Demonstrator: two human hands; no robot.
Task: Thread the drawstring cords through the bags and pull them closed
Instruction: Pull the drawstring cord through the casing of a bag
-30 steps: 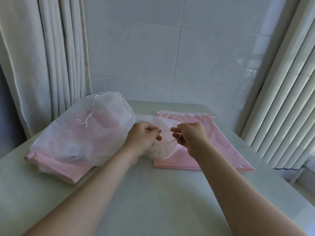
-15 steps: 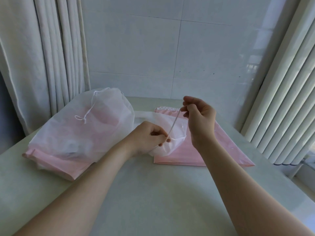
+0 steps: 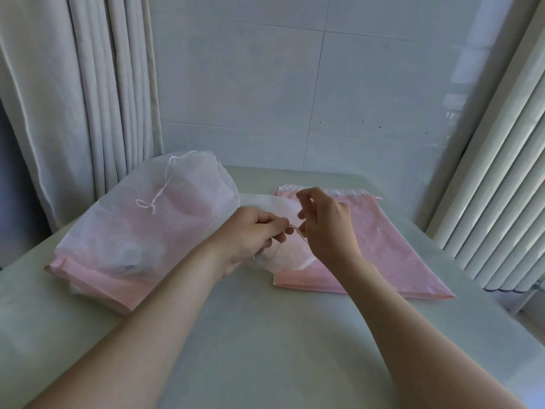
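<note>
A small white mesh bag (image 3: 280, 255) lies in the middle of the table, partly over a flat pink drawstring bag (image 3: 383, 243). My left hand (image 3: 253, 231) pinches the mesh bag's gathered mouth. Close beside it, my right hand (image 3: 324, 225) pinches the thin pale drawstring cord (image 3: 296, 230) where it leaves the mouth. The cord's free length is mostly hidden by the two hands.
A big white mesh bag (image 3: 147, 219) with a knotted white cord (image 3: 156, 199) sits at the left, filled with pink bags. The pale table (image 3: 265, 335) ends at a tiled wall. Curtains hang at the left, vertical blinds at the right.
My right hand, raised with the cord stretched taut half a second ago, has come back down next to my left hand at the bag's mouth. The left hand kept its place.
</note>
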